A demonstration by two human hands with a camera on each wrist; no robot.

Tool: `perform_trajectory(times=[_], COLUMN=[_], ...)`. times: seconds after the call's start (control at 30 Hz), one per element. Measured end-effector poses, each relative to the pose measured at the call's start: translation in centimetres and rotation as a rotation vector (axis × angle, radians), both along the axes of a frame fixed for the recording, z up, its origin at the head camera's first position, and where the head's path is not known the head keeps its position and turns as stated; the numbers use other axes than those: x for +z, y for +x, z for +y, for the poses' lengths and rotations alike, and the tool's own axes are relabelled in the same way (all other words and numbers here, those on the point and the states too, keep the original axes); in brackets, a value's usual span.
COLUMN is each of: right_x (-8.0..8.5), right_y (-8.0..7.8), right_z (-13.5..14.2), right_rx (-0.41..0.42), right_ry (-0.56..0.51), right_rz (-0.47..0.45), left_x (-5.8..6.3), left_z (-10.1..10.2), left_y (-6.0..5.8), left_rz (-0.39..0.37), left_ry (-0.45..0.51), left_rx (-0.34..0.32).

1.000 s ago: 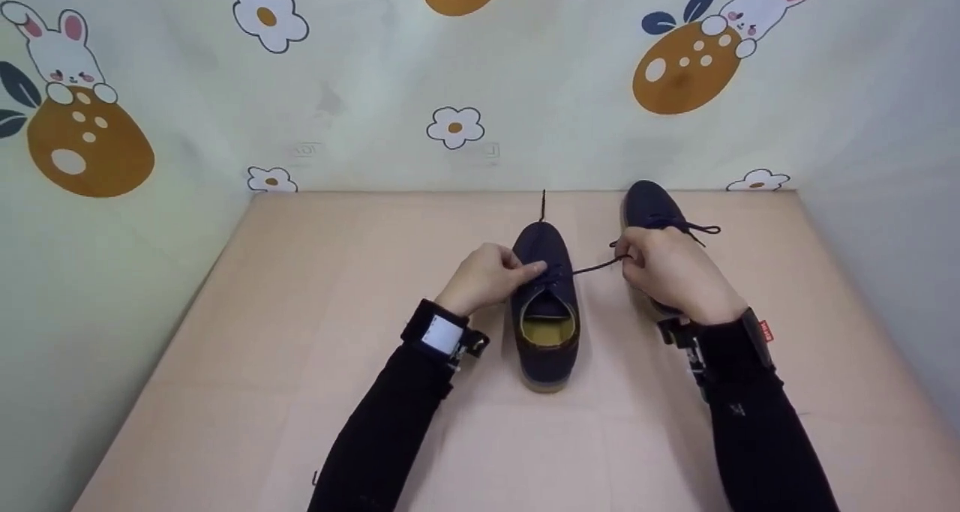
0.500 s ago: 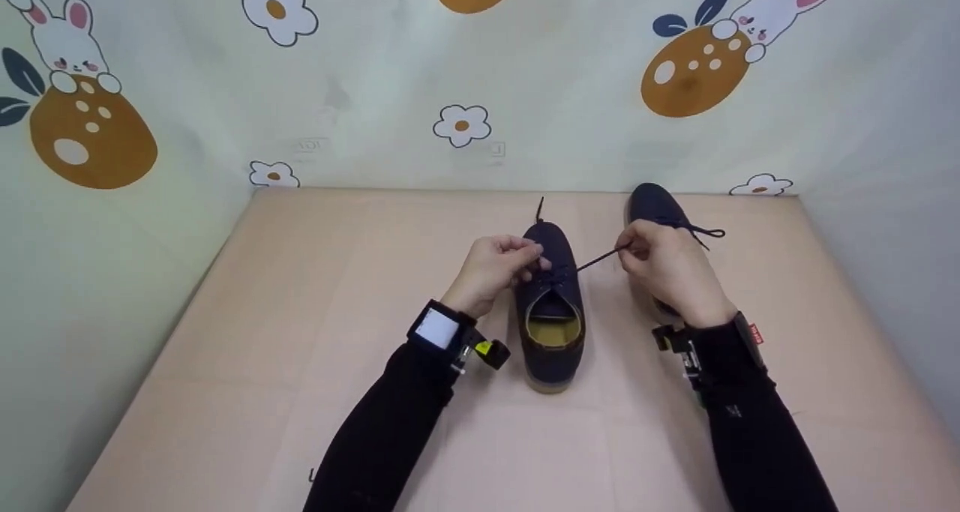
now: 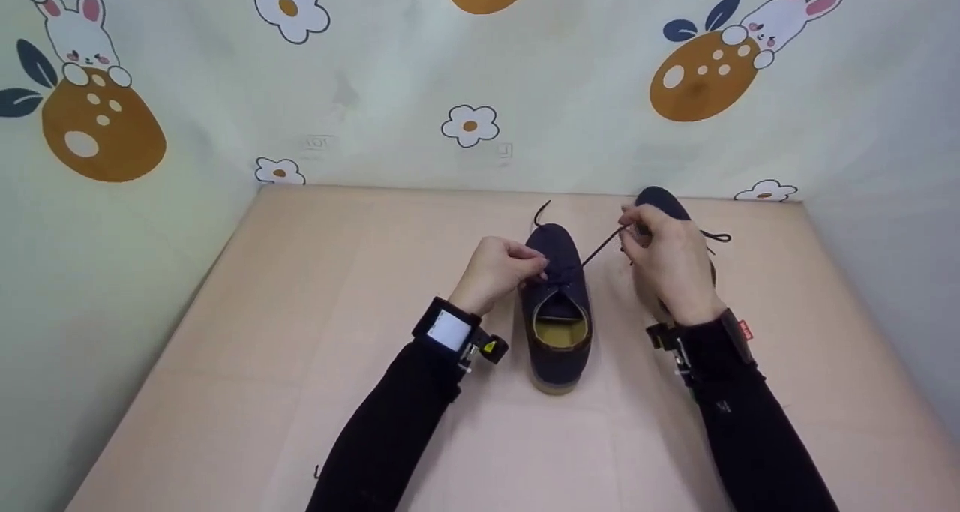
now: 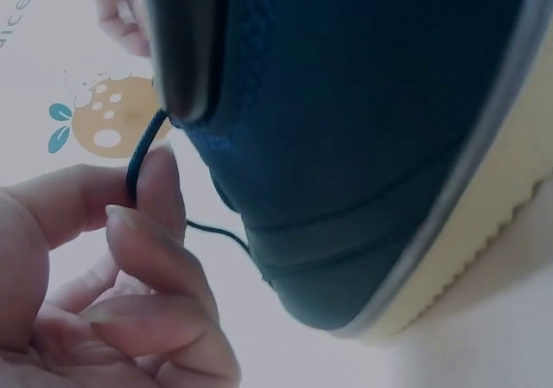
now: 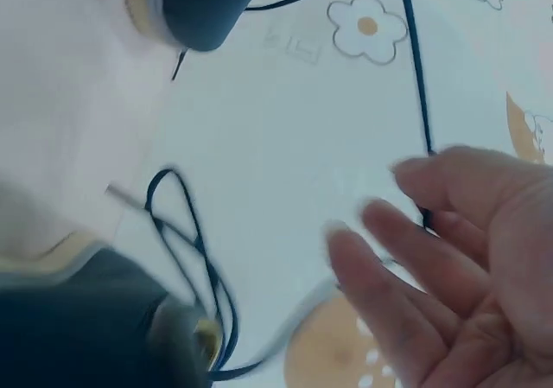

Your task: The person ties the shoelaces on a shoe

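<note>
A dark navy lace-up shoe (image 3: pixel 561 366) with a yellowish insole stands toe-away on the table. My left hand (image 3: pixel 499 272) is over its left side by the eyelets. In the left wrist view its thumb and forefinger pinch a dark lace (image 4: pixel 136 163) that comes from the shoe's opening. Right of the shoe, my right hand (image 3: pixel 670 264) pinches another stretch of shoelace (image 3: pixel 600 248), pulled taut and slanting up from the eyelets. In the right wrist view its remaining fingers (image 5: pixel 406 293) are spread loosely.
A matching shoe (image 3: pixel 658 197) stands behind and under my right hand, with its lace in loops (image 5: pixel 207 267). A loose lace end (image 3: pixel 538 212) lies beyond the near shoe's toe. Printed cloth (image 3: pixel 375 85) walls off the back and sides of the pinkish tabletop (image 3: pixel 360 332).
My right hand has risen and moved away a little, drawing the lace to a steeper slant. My left hand lifted off the shoe's upper, with fingertips now together. The loose lace end has bent.
</note>
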State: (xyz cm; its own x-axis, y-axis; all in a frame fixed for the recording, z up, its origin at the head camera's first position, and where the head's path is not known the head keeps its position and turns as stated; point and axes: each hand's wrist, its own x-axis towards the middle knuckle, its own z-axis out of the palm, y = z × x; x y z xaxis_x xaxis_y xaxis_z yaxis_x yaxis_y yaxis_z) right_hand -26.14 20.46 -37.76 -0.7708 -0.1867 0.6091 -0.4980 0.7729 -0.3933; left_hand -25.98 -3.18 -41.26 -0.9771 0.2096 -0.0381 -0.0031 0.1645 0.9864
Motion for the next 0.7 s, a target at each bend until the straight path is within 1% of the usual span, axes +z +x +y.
perform_trajectory(times=[0.03,0.1,0.17,0.23,0.27,0.33,0.37,0.43,0.47,0.57,0.7], right_x=[0.3,1.1,1.9,2.3,2.4,2.5,2.4,2.2,2.2,2.5,4.0], right_y=[-0.4,-1.5,-2.7,-3.5,-3.8,-4.2,-4.3,-4.5,-4.6,-4.8,-5.0], right_z=[-0.6,-2.1,-3.9,-5.4,-6.1,-7.0,-7.3,-7.7,-7.8,-8.4,-9.9], right_rx=[0.023,0.103,0.222,0.363,0.427,0.529,0.564,0.599,0.610,0.604,0.584], right_ry=[0.016,0.069,0.132,0.198,0.225,0.262,0.274,0.288,0.291,0.327,0.405], right_rz=[0.037,0.094,0.098,0.037,-0.013,-0.125,-0.172,-0.241,-0.260,-0.272,-0.242], left_x=[0.1,0.2,0.2,0.2,0.1,0.1,0.0,0.1,0.1,0.2,0.3], left_z=[0.0,0.0,-0.1,-0.2,-0.2,-0.2,-0.2,-0.2,-0.3,-0.4,-0.7], left_y=[0.0,0.0,0.0,0.0,0.1,0.0,0.0,0.0,-0.1,-0.2,-0.1], left_rz=[0.011,0.029,0.036,0.038,0.036,0.038,0.044,0.058,0.064,0.079,0.081], left_ry=[-0.017,-0.045,-0.066,-0.082,-0.090,-0.107,-0.115,-0.133,-0.138,-0.155,-0.153], left_rx=[-0.009,-0.021,-0.026,-0.036,-0.042,-0.056,-0.062,-0.073,-0.079,-0.094,-0.110])
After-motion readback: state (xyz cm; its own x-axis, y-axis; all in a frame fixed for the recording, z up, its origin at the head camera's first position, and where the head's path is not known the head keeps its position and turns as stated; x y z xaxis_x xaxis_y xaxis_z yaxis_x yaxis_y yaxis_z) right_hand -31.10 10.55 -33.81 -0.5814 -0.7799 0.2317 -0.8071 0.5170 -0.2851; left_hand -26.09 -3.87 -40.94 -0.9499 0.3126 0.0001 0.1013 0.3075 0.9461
